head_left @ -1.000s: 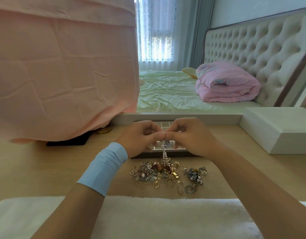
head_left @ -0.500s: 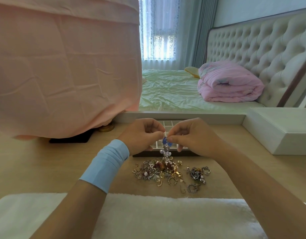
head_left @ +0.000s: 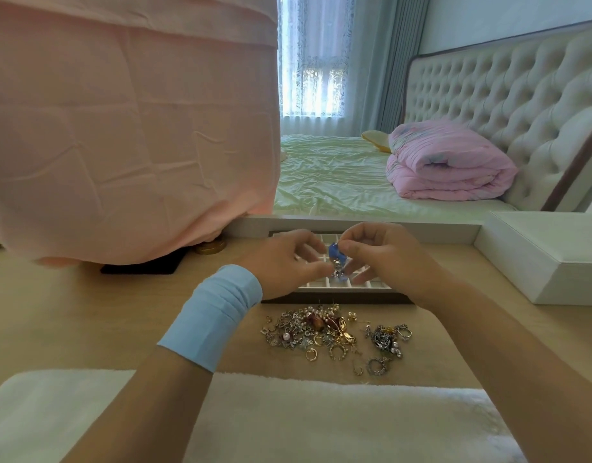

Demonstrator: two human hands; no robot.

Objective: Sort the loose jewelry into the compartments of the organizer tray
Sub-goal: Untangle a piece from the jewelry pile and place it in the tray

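A blue-and-silver jewelry piece (head_left: pixel 337 260) is pinched between my left hand (head_left: pixel 287 262) and my right hand (head_left: pixel 384 259), held above the organizer tray (head_left: pixel 338 292). The tray has white dividers in a dark frame and lies at the back of the wooden table; my hands hide most of its compartments. A heap of loose jewelry (head_left: pixel 316 330) with rings, pearls and gold pieces lies on the table in front of the tray. A smaller cluster (head_left: pixel 386 340) sits just to its right.
A pink cloth (head_left: pixel 127 128) drapes over something tall at the back left, with a gold base (head_left: pixel 210 246) and a black pad (head_left: pixel 140 266) under it. A white box (head_left: pixel 551 255) stands at the right. A white fluffy mat (head_left: pixel 287 422) covers the near edge.
The dangling piece has been lifted clear of the heap and gathered up between both hands; a blue part now shows. Both hands have risen slightly over the tray.
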